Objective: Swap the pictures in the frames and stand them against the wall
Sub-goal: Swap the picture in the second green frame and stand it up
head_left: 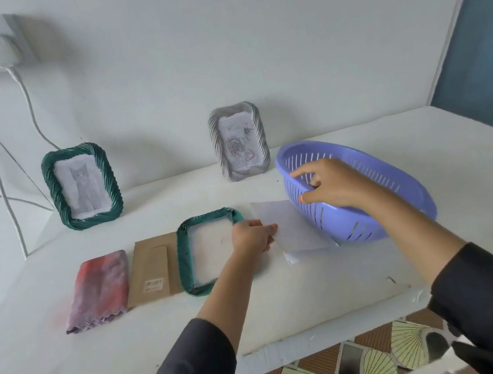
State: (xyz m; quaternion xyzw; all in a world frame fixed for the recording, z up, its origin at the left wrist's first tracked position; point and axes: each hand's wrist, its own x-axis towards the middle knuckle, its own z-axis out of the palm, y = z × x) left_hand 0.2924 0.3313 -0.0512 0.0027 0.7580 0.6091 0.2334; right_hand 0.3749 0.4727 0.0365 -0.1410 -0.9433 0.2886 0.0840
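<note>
Left hand (252,235) pinches paper sheet (292,228) beside flat green frame (184,253) on tabletop (290,291). Right hand (333,184) grips purple basket (388,194) rim, seemingly closed.

Green frames (82,186), purple basket (372,197), perhaps-pink cloth (98,288).

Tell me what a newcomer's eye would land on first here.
The purple colander at the right of the white table, with the right hand gripping its near rim. Next, two frames standing against the wall: a green frame with a cat picture at the left, a grey frame beside the colander. In the middle, the left hand pinches a white sheet next to an open green frame lying flat.
</note>
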